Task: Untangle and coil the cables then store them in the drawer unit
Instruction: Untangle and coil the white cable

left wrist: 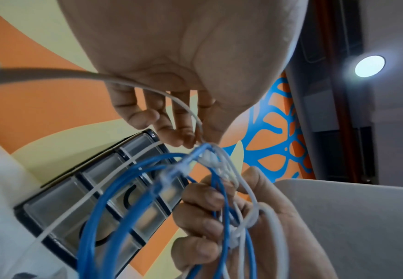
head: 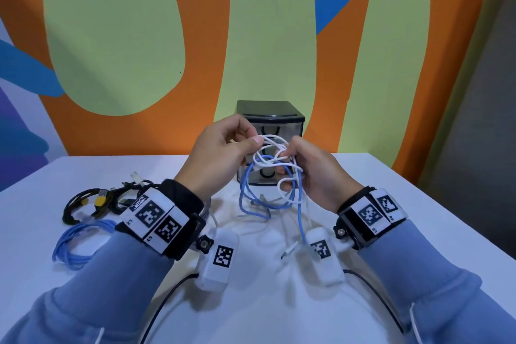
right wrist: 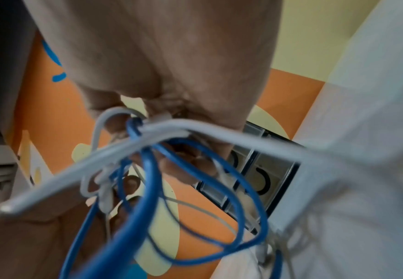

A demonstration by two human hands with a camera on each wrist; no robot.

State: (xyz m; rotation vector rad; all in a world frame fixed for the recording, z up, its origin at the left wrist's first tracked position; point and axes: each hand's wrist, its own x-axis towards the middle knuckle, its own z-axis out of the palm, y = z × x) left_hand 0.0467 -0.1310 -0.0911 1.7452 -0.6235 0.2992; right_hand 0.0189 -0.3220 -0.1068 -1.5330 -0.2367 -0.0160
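Note:
Both hands hold a knot of white cable (head: 275,145) and blue cable (head: 252,195) in the air in front of the drawer unit (head: 270,114). My left hand (head: 223,153) pinches a white loop between thumb and forefinger. My right hand (head: 310,167) grips the tangle from the right, fingers curled round white and blue strands. The blue loops hang down to the table, and a white plug end (head: 289,253) lies below. In the left wrist view the white cable (left wrist: 186,107) runs to the fingertips and the blue cable (left wrist: 114,198) loops below. The right wrist view shows blue loops (right wrist: 219,207), blurred.
On the white table (head: 418,218) at the left lie a coiled blue cable (head: 75,246) and a bundle of black cables (head: 92,201) with a yellow plug. The black drawer unit has clear drawers, all closed, and stands against the painted wall.

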